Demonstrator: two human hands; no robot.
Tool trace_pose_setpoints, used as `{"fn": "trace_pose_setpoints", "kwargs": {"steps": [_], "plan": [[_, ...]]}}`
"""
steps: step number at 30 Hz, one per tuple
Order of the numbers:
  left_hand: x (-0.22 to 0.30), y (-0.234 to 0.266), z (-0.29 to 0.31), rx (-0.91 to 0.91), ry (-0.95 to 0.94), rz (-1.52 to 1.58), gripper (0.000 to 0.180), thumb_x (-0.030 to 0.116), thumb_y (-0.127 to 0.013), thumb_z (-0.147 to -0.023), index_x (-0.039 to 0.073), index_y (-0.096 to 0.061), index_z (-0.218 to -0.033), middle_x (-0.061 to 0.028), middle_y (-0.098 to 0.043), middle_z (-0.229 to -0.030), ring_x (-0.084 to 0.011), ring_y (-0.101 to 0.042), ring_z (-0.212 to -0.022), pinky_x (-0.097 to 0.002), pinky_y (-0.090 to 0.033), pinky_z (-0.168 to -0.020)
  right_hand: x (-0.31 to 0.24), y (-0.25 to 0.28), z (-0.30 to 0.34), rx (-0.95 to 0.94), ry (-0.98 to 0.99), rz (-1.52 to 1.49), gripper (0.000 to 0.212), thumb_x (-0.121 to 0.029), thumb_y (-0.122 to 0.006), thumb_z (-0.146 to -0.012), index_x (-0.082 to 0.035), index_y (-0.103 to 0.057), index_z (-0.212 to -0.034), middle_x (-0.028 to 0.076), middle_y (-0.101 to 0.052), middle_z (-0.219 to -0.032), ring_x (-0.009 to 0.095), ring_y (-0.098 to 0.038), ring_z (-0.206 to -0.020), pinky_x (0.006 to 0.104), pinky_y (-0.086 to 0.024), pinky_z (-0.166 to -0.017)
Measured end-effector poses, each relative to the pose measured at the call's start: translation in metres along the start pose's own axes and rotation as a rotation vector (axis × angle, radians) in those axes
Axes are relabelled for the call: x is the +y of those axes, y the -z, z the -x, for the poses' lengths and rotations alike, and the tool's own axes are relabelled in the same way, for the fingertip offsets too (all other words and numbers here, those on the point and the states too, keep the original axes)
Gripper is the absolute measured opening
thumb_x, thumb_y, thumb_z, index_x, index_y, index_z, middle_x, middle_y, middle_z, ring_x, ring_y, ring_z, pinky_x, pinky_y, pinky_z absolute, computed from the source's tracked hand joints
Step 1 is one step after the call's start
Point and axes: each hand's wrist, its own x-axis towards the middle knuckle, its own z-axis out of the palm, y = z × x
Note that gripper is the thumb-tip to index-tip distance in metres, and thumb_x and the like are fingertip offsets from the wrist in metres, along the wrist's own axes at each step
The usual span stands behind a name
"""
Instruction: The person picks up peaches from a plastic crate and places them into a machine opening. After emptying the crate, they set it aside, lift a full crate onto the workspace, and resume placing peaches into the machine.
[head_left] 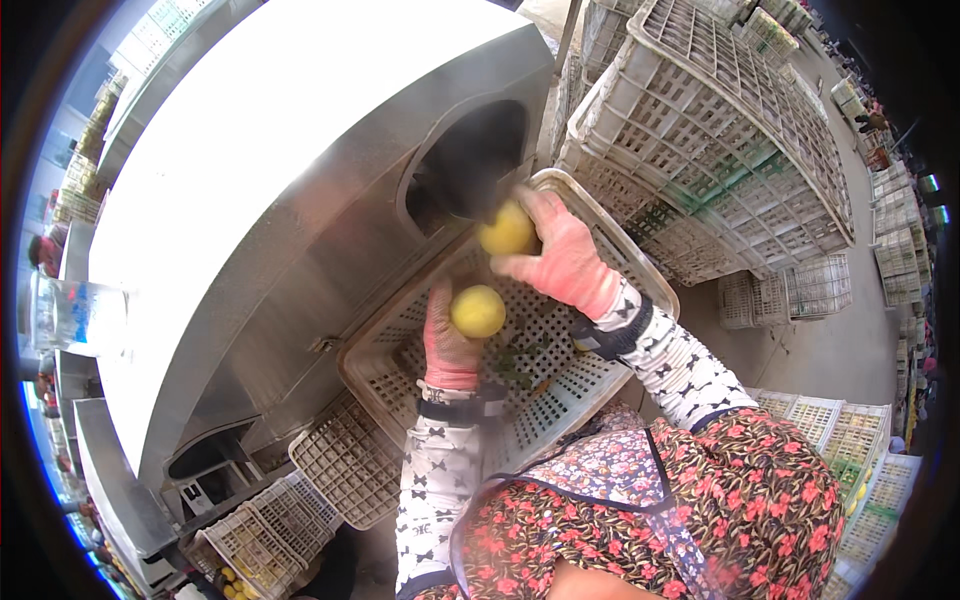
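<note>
My right hand (568, 258), in a pink glove, holds a round yellow citrus fruit (507, 230) between thumb and fingers. It is just in front of the dark opening (470, 160) in a metal machine. My left hand (447, 345), gloved the same way, grips a second yellow citrus fruit (478, 311) over a pale plastic crate (560, 395). The fruit hides part of the left fingers. A few green leaves (515, 365) lie on the crate's perforated bottom. Beside my right wrist, a bit of another yellow fruit shows inside the crate.
The metal machine (270, 270) with its bright white top fills the left side. Stacked plastic crates (700, 150) stand close at the right, more crates (850, 440) at lower right. At lower left, crates (265, 530) sit near yellow fruit. A plastic cup (75, 315) stands far left.
</note>
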Motion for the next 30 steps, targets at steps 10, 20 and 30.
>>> {"fn": "trace_pose_setpoints", "kwargs": {"steps": [10,20,30], "plan": [[-0.029,0.052,-0.015,0.004,-0.295,-0.506,0.041,0.036,-0.048,-0.099,0.002,-0.049,-0.123,-0.015,-0.055,-0.125,-0.0308,-0.052,-0.115,-0.0463,-0.042,-0.103,0.0,-0.033,-0.028,0.033,0.169,0.027,0.085,-0.049,-0.072,-0.076,-0.003,-0.039,-0.139,0.027,-0.048,-0.127,0.041,-0.054,-0.113,0.0451,-0.046,-0.096],[-0.001,-0.021,0.004,-0.03,0.135,0.219,0.054,0.047,-0.054,-0.095,0.004,-0.049,-0.127,-0.0109,-0.057,-0.122,-0.0248,-0.057,-0.112,-0.0375,-0.048,-0.096,0.002,-0.026,0.024,-0.233,0.11,-0.006,0.077,-0.034,-0.081,-0.067,-0.004,-0.05,-0.131,0.018,-0.055,-0.118,0.035,-0.056,-0.109,0.0383,-0.047,-0.093],[0.01,-0.02,0.012,-0.093,0.131,0.166,0.049,0.049,-0.065,-0.088,0.007,-0.058,-0.113,-0.0074,-0.064,-0.104,-0.0234,-0.063,-0.095,-0.0385,-0.054,-0.084,-0.025,-0.035,0.038,0.051,0.083,0.026,0.082,-0.039,-0.079,-0.07,-0.006,-0.044,-0.136,0.02,-0.055,-0.12,0.037,-0.057,-0.108,0.0405,-0.048,-0.092]]}}
